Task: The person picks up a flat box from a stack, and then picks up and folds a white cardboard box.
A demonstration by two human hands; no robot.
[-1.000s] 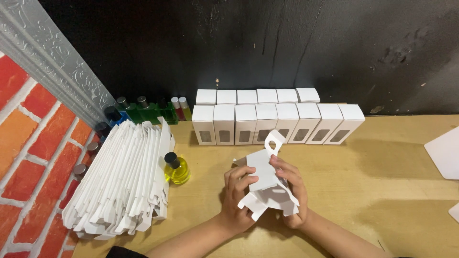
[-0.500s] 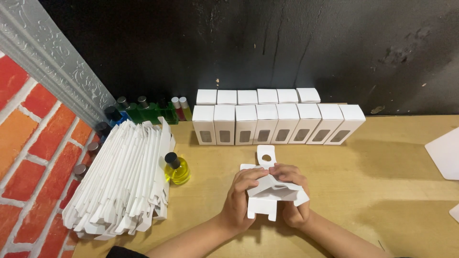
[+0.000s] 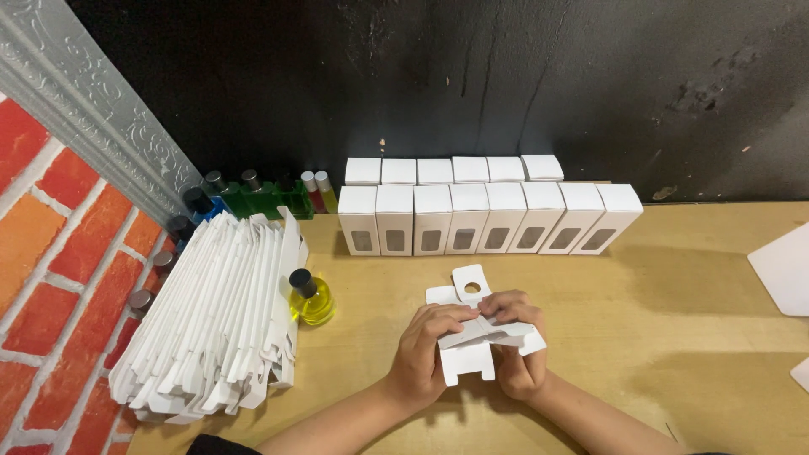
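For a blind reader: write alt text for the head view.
Both hands, left hand and right hand, fold a flat white carton over a wooden table. A yellow bottle and a stack of flat cartons sit left; finished white boxes line the black wall.

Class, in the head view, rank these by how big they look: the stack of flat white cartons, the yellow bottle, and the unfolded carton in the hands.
1. Stack of flat white cartons, clearly largest.
2. Unfolded carton, held in both hands, partly covered by the fingers.
3. Yellow bottle, smallest.
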